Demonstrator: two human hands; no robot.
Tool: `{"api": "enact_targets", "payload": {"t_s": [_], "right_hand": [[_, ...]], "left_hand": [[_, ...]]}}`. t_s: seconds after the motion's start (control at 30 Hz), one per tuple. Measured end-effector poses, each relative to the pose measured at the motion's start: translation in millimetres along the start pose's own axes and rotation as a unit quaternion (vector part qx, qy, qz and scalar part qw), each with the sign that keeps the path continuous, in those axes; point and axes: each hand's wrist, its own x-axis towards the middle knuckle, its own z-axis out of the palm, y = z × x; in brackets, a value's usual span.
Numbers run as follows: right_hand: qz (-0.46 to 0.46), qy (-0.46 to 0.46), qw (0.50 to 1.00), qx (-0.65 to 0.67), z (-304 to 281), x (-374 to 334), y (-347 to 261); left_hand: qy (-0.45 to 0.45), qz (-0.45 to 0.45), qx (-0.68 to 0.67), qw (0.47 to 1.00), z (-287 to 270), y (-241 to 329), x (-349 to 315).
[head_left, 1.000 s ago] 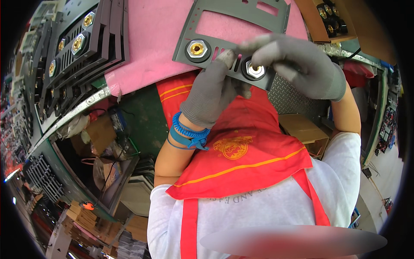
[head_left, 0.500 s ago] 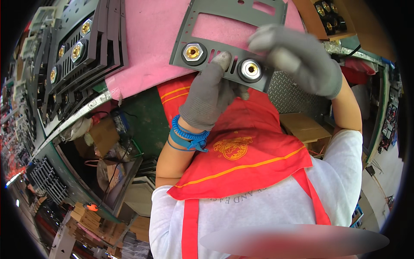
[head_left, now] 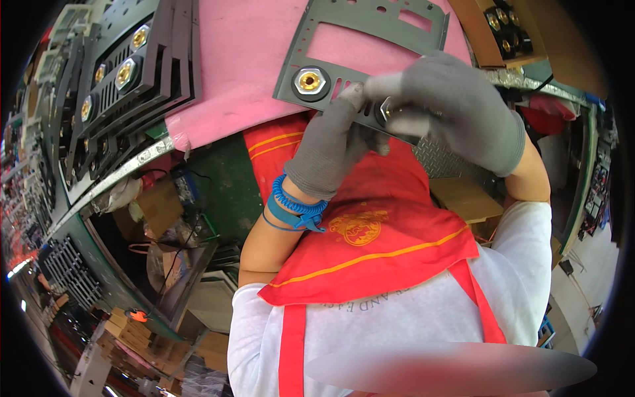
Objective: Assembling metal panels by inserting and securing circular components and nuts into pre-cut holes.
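A dark grey metal panel (head_left: 344, 16) with slots and a large rectangular cutout lies partly over the pink mat, its near edge toward me. My left hand (head_left: 324, 149), in a grey glove, grips that edge with the thumb on top and the fingers underneath. A brass-centred fitting with a silver hex nut (head_left: 310, 82) sits in the panel's left corner. At the right corner, the gloved fingers of my right hand (head_left: 463, 109) close around a second silver nut (head_left: 381, 112), which they mostly cover.
Pink padding (head_left: 231, 59) covers the bench. To the left stands a stack of similar grey panels (head_left: 149, 79) with brass fittings. A cardboard box (head_left: 479, 33) at the far right holds several black and brass fittings. Below the bench is an open carton (head_left: 466, 198).
My right hand has come down and left onto the right-hand nut, covering most of it. The panel and my left hand have shifted slightly right in view.
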Motion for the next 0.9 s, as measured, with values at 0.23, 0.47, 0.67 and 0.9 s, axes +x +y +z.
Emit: {"api": "enact_targets", "payload": {"t_s": [0.23, 0.47, 0.67, 0.9], "right_hand": [[-0.126, 0.075, 0.988, -0.051, 0.8, -6.7, -8.9], [-0.179, 0.200, 0.956, -0.118, -17.7, 84.9, -89.0], [-0.197, 0.159, 0.948, -0.195, -33.0, 190.4, -110.8], [-0.287, 0.148, 0.924, -0.206, -9.5, 257.2, -61.7]], "left_hand": [[-0.008, -0.019, 0.062, 0.998, 16.8, 32.8, -31.2], [0.170, 0.552, 0.712, 0.400, 11.8, 111.9, -51.8], [0.279, 0.298, 0.516, 0.754, 11.6, 163.6, -107.2], [0.399, 0.450, 0.752, 0.271, -57.2, 172.9, -82.3]]}}
